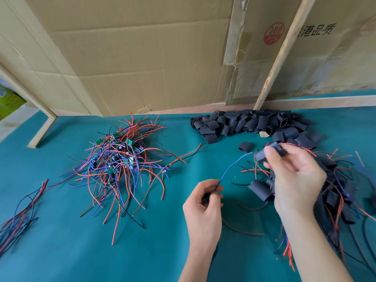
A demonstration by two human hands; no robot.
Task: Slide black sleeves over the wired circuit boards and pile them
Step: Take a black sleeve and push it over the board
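The right hand (pixel 293 169) pinched a soft, light black sleeve (pixel 268 152) above the surface — the left hand (pixel 205 198) held a bendy blue wire (pixel 234 165); its small board looked hidden — best held by its edges

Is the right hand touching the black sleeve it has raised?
Touching. The head view shows the right hand pinching the black sleeve between its fingertips.

Matt black sleeves (pixel 244 123); teal cloth table (pixel 61 251); brown cardboard wall (pixel 132 58); bare wood batten (pixel 284 51).
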